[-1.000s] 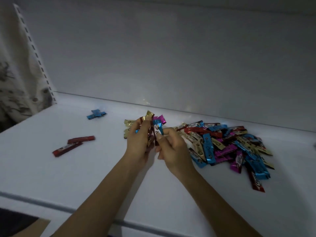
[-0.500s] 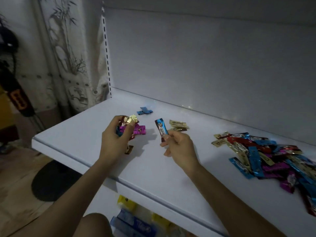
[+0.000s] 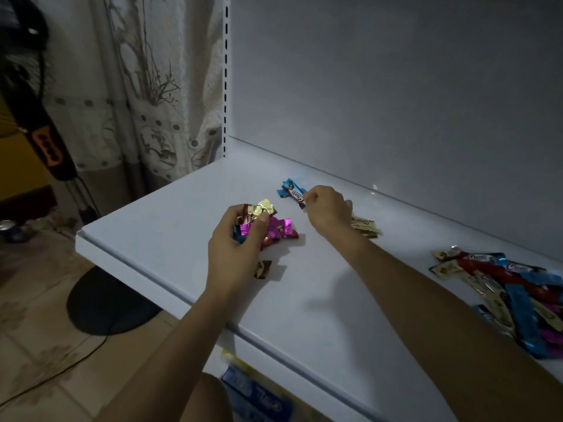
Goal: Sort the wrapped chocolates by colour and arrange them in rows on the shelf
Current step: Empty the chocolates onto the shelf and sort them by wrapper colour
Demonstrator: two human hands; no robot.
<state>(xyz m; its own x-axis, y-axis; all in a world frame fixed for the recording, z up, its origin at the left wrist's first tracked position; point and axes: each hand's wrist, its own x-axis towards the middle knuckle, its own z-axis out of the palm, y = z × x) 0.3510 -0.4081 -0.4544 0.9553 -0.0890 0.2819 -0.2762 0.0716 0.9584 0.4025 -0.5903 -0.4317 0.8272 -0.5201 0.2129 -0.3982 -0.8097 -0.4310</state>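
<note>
Barely started imo: right hand pinches a blue bar at the blues by the back; left hand clutches a mixed bunch; pile unsorted.

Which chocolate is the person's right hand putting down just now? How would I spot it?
Look at the white shelf, near its back left corner. The right hand pinches a long blue foil-wrapped chocolate bar over a few blue ones already lying there. It is the only blue bar gripped by fingers.
</note>
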